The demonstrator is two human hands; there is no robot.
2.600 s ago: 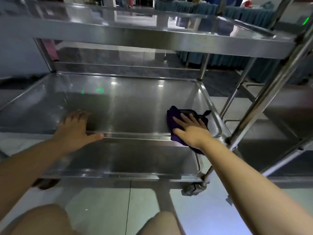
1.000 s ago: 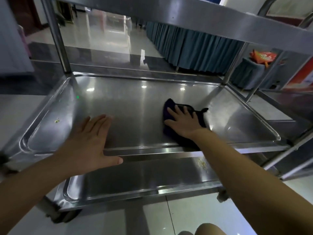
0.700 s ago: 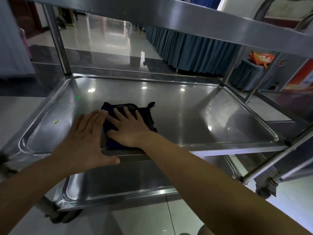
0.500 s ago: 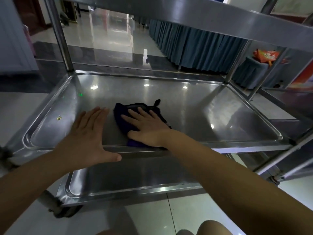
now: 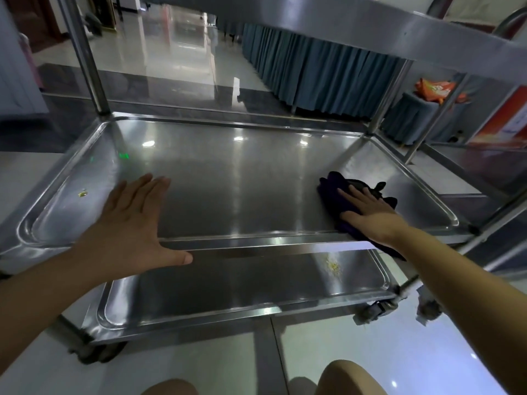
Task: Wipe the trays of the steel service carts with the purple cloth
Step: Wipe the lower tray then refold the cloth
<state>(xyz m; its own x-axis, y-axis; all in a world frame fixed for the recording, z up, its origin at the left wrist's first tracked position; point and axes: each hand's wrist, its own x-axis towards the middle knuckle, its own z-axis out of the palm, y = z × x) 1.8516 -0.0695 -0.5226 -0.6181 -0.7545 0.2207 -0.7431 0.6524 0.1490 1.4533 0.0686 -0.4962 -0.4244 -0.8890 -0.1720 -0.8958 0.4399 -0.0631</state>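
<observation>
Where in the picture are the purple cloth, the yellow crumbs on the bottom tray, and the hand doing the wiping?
purple cloth point(image 5: 332, 192): head view, its bare left part beyond the fingertips.
yellow crumbs point(image 5: 332, 265): head view, middle of the scatter.
right hand point(image 5: 368, 213): head view, back of the hand, flat on the cloth.

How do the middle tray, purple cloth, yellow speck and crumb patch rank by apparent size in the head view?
1. middle tray
2. purple cloth, partly hidden under the right hand
3. crumb patch
4. yellow speck

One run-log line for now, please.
wipe | right hand flat on purple cloth, middle tray right end | left hand open at rim
</observation>
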